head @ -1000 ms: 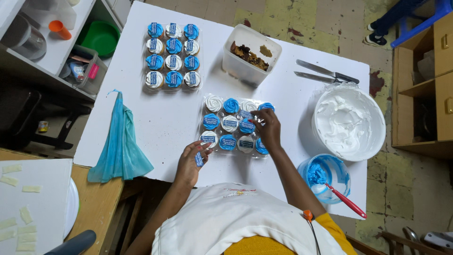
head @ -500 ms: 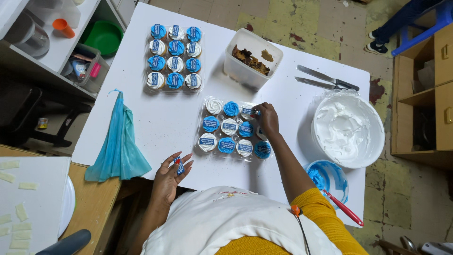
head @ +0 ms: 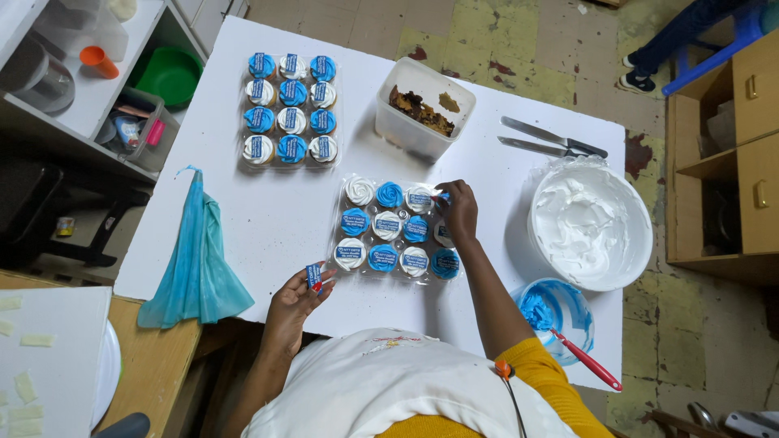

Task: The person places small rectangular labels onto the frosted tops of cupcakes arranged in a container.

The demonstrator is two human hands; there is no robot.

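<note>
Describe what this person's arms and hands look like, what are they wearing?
Both forearms are bare. The left hand has red-painted fingernails. The right hand shows no glove; its arm carries a mustard-yellow sleeve pushed up near the elbow. A white apron covers the torso.

the person wears a white garment over the chest, apron-like, with a small faint print near its upper edge. under it shows a mustard-yellow top, visible at the right shoulder and down the side. both forearms are bare, with no sleeves reaching them. the left hand (head: 296,302) has long nails painted red. the right hand (head: 460,212) shows no ring or band. a thin dark cord with a small orange bead hangs by the right shoulder.
</note>
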